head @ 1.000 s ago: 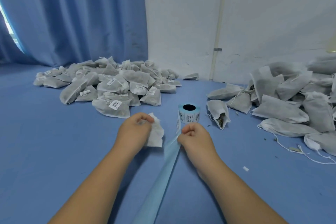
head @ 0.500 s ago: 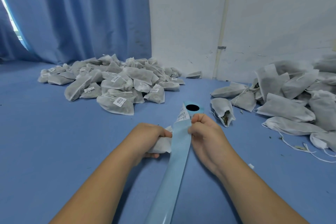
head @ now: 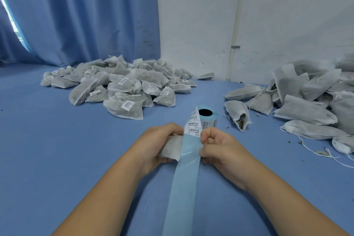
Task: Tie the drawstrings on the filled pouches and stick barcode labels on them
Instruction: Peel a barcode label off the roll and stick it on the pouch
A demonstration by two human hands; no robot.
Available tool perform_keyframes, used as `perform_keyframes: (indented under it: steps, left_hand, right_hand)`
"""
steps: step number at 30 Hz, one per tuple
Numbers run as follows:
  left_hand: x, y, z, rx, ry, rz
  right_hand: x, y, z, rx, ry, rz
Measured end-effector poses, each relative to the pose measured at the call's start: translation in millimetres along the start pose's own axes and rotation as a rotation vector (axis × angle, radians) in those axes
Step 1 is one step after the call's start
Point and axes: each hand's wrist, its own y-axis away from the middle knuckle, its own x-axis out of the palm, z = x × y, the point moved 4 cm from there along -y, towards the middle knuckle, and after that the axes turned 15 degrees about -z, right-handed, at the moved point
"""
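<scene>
Blue cloth [head: 57, 149] covers the whole work surface in the head view, and I see both bare forearms reaching in from the bottom edge.

The left hand [head: 159, 143] has its fingers curled round a small white fabric pouch [head: 171, 148], gripping it just beside the strip; I cannot tell from here whether its drawstring is tied. The right hand [head: 220, 149] has its fingers folded tight, thumb and forefinger pinching the right edge of the pale blue backing strip [head: 185, 178].

That strip runs from 6 o'clock up between the two hands. Its upper part carries white barcode labels [head: 192, 126] and twists back to the label roll [head: 207, 116], which stands on end at 12 o'clock, just past the knuckles.

At 11 o'clock lies a heap of filled pouches [head: 122, 90], several showing barcode stickers. At 2 o'clock sits a second heap [head: 306, 101] with loose white strings trailing onto the cloth. Between that heap and the roll, one pouch [head: 238, 115] lies with its mouth open, dark dried material showing inside.

Behind it all, a blue curtain [head: 86, 15] hangs at 10 o'clock and a white wall [head: 287, 15] with a pale pipe [head: 236, 15] fills 1 o'clock.
</scene>
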Motion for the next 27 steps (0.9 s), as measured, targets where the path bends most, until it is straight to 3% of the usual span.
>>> perform_keyframes:
  steps: [10, 15, 18, 23, 27]
  left_hand:
    - [-0.2, 1.4, -1.3, 0.118, -0.074, -0.076]
    - [-0.5, 1.7, -0.6, 0.244, -0.206, -0.164]
    - [1.5, 1.3, -1.8, 0.327, -0.26, -0.188]
    - [5.9, 4.2, -4.6, 0.484, -0.375, -0.182]
    - [9.3, 6.8, -5.7, 0.51, -0.391, -0.14]
  right_hand:
    - [-0.2, 0.8, -3.3, -0.083, 0.413, -0.077]
    - [-2.4, 5.1, 9.4, -0.431, 0.879, -0.307]
    - [1.5, 10.0, 18.9, -0.615, 0.976, -0.355]
    - [9.6, 11.7, 19.8, -0.713, 1.08, -0.352]
    - [9.8, 10.1, 19.6, -0.739, 1.163, -0.378]
